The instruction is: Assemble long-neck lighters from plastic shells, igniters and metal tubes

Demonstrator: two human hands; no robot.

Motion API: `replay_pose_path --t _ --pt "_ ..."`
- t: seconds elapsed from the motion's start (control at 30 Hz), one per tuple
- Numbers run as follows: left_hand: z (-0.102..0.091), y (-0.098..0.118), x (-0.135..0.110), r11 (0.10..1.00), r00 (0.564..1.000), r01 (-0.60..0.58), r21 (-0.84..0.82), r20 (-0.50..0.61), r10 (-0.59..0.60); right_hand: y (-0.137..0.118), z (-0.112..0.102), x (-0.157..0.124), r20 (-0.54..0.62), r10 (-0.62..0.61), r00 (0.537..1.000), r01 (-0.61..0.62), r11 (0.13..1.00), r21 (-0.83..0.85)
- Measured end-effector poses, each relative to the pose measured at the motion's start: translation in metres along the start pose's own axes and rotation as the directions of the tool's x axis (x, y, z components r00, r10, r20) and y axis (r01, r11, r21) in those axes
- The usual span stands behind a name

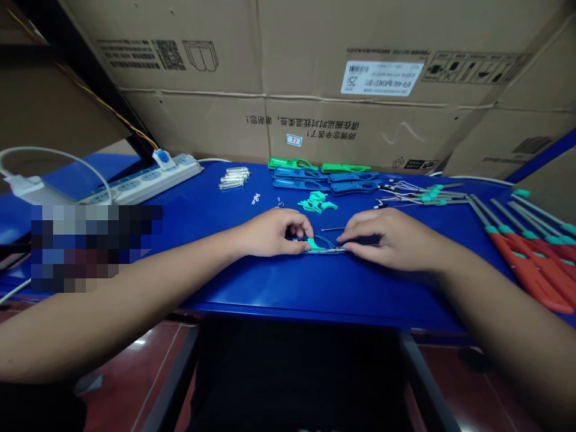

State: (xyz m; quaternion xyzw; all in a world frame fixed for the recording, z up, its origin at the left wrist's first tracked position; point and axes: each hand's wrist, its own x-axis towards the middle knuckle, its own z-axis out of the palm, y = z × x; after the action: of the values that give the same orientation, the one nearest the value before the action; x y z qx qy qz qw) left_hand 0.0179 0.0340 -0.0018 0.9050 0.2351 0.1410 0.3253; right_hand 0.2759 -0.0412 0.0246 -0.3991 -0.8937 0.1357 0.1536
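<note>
My left hand (274, 233) is closed, thumb and forefinger pinching a teal trigger piece (318, 245) at a blue lighter casing half (324, 252) lying on the table. My right hand (391, 240) is closed too, its fingertips pressed together at the casing's right end; what they hold there is small and mostly hidden. A thin metal rod (332, 228) points left from beneath the right fingers. Just behind my hands lies a pile of loose teal trigger pieces (317, 202).
Behind are stacked blue casings (299, 179), green casings (345, 168) and silvery cylinders (234, 177). Metal tubes with wires (418, 195) lie right of them. Orange-handled lighters (531, 264) rest far right. A power strip (144, 180) stands left; a cardboard sheet (216, 120) forms the back.
</note>
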Motion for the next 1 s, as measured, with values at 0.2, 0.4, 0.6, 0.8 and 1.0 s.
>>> replay_pose_path --t 0.2,0.4,0.6,0.8,1.0 --pt "0.0 0.0 0.0 1.0 1.0 -0.004 0.006 -0.017 0.004 0.001 0.003 0.003 0.067 0.075 0.995 -0.078 0.996 0.046" --pt "0.0 0.001 0.001 1.0 1.0 0.004 0.012 -0.018 -0.004 -0.012 0.003 0.005 0.097 0.092 0.991 -0.082 0.992 -0.097" --pt "-0.001 0.001 0.001 1.0 1.0 0.001 0.028 -0.01 0.0 -0.01 0.002 0.007 0.11 0.106 0.988 -0.1 0.993 -0.063" --pt "-0.002 0.002 -0.001 0.999 1.0 -0.023 0.037 -0.003 0.023 -0.001 -0.01 0.004 0.082 0.09 0.993 -0.091 0.996 0.009" --pt "-0.003 0.005 -0.002 0.998 0.999 -0.029 0.058 -0.016 0.03 0.027 -0.039 0.013 -0.111 0.273 0.956 -0.293 0.914 -0.279"
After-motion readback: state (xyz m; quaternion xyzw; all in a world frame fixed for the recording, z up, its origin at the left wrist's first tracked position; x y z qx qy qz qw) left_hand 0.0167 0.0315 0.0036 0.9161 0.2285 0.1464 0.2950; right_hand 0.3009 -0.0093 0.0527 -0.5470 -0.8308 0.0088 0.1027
